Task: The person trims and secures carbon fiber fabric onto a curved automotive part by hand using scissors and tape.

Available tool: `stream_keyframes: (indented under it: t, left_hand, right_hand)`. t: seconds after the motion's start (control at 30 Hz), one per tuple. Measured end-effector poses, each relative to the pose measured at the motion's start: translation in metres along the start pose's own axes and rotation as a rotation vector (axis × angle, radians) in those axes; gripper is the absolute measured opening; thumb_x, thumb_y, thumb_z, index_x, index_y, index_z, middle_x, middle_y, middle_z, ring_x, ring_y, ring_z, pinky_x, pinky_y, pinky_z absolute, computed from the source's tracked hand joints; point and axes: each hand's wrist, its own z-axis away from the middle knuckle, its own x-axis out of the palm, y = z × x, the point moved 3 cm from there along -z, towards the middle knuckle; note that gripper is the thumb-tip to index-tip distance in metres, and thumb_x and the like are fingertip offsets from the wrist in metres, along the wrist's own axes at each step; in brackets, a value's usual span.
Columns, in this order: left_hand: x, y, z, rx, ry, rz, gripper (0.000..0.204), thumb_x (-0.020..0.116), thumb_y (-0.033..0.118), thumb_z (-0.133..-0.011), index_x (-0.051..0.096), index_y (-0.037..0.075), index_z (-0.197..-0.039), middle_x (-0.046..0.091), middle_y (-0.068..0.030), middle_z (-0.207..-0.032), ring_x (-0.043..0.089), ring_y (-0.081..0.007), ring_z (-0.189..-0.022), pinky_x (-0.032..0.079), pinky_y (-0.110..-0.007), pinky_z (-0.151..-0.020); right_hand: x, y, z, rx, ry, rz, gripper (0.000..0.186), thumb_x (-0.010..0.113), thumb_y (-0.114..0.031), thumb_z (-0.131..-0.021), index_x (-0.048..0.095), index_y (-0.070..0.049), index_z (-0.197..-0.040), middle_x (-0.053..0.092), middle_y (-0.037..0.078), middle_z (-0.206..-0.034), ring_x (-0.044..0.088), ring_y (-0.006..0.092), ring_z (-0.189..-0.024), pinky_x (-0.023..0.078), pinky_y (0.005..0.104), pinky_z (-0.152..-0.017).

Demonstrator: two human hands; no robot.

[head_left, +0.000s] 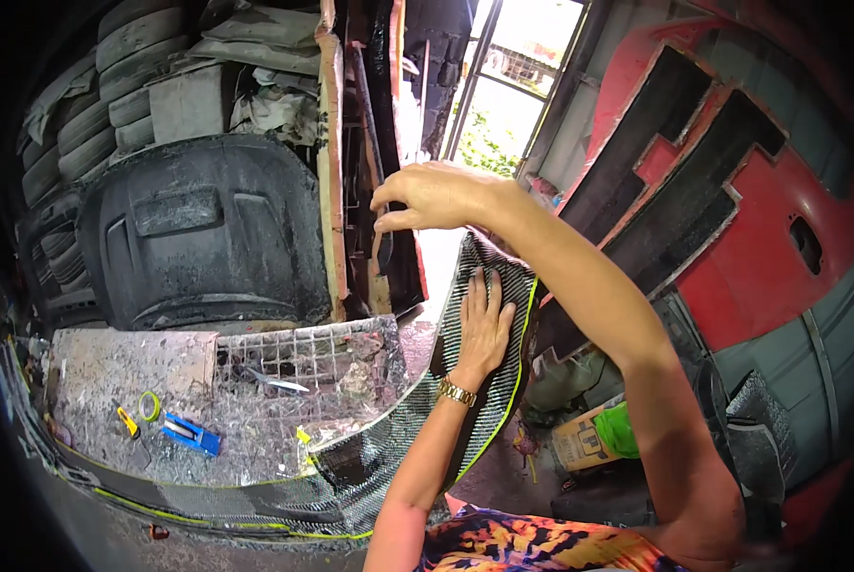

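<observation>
My left hand (487,324), a gold-coloured watch (457,392) on its wrist, lies flat with fingers stretched on black-and-silver woven cloth that looks like carbon fibre. This cloth (389,448) covers a long, curved part, running from the upper end beside my right arm round to the lower left. Yellow-green tape (515,405) lines its edge. Above the cloth's upper end, my right hand (437,197) is raised with the wrist bent. Its thumb and fingers are apart and nothing shows between them.
A blue tool (191,435), a yellow cutter (128,421), a green tape roll (150,406) and a pale blade-like piece (279,382) lie on the cluttered table (132,362). Behind stand a black hood (208,248) and stacked tyres (141,43). Red panels (761,257) lean at right.
</observation>
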Motion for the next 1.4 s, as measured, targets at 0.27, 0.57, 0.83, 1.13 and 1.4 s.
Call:
stream_keyframes:
  t: [0.27,0.57,0.83,1.13,1.4]
  left_hand:
    - [-0.004,-0.004,0.005,0.009,0.008,0.0,0.063,0.042,0.034,-0.104,0.023,0.006,-0.157,0.009,-0.0247,-0.164,0.013,-0.0411,-0.151,0.016,-0.054,-0.12]
    - [0.008,0.008,0.003,0.041,0.055,0.176,0.066,0.053,0.029,-0.099,0.029,0.003,-0.154,0.009,-0.029,-0.162,0.012,-0.0442,-0.15,0.015,-0.05,-0.122]
    - [0.009,0.003,0.038,-0.047,0.069,0.104,0.07,0.049,0.038,-0.101,0.023,0.003,-0.156,0.015,-0.0259,-0.162,0.022,-0.044,-0.148,0.022,-0.051,-0.12]
    - [-0.033,0.04,0.158,-0.009,0.088,-0.127,0.07,0.047,0.043,-0.097,0.033,0.0,-0.15,0.019,-0.0234,-0.163,0.021,-0.0395,-0.15,0.015,-0.051,-0.121]
    - [-0.071,0.058,0.231,-0.115,-0.082,0.093,0.038,0.057,0.012,-0.085,0.058,-0.001,-0.121,0.056,-0.0185,-0.127,0.051,-0.0348,-0.123,0.04,-0.047,-0.104]
  right_hand:
    - [0.026,0.075,0.066,0.269,-0.305,0.017,0.041,0.063,-0.032,-0.094,0.065,-0.001,-0.122,0.068,0.021,-0.114,0.066,0.0346,-0.105,0.051,0.0417,-0.093]
    - [0.056,0.072,0.014,0.176,-0.178,-0.295,0.032,0.064,-0.019,-0.091,0.067,0.003,-0.114,0.072,0.016,-0.096,0.07,0.0229,-0.084,0.055,0.0369,-0.079]
    - [0.289,-0.067,-0.167,-0.073,-0.381,-0.326,0.036,0.065,-0.034,-0.087,0.073,-0.005,-0.109,0.072,0.018,-0.104,0.069,0.0335,-0.098,0.054,0.0423,-0.087]
    - [0.479,-0.159,-0.184,0.178,-0.382,-0.299,0.032,0.061,-0.025,-0.085,0.072,-0.001,-0.104,0.07,0.024,-0.111,0.068,0.0374,-0.108,0.055,0.0474,-0.088]
    - [0.484,-0.18,-0.193,0.391,-0.379,-0.366,0.031,0.061,-0.022,-0.085,0.071,-0.003,-0.108,0.068,0.022,-0.119,0.067,0.0334,-0.111,0.054,0.0457,-0.091]
